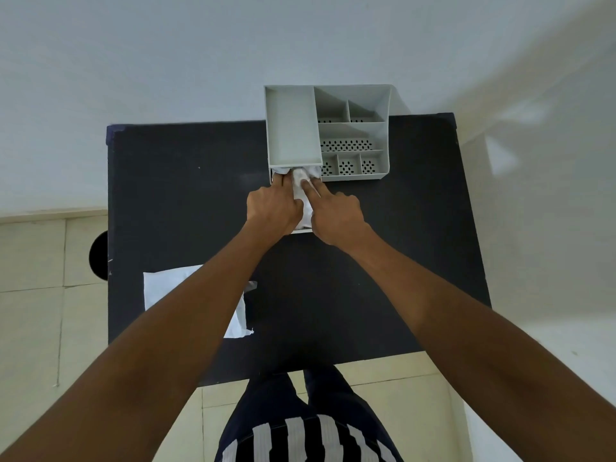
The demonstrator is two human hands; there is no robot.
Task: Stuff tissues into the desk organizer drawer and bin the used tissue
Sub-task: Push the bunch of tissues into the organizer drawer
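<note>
A grey desk organizer (353, 131) stands at the far edge of the black table (383, 261). Its drawer (301, 231) is pulled out toward me below the left compartment. White tissues (302, 185) fill the drawer. My left hand (271, 208) presses its fingers onto the tissues at the drawer's left side. My right hand (335, 215) pushes on them from the right with its index finger stretched out. Both hands cover most of the drawer.
A flat white tissue (166, 288) lies on the table's near left, partly under my left forearm. A dark round bin (99, 255) shows on the tiled floor beside the table's left edge. A white wall stands behind the organizer.
</note>
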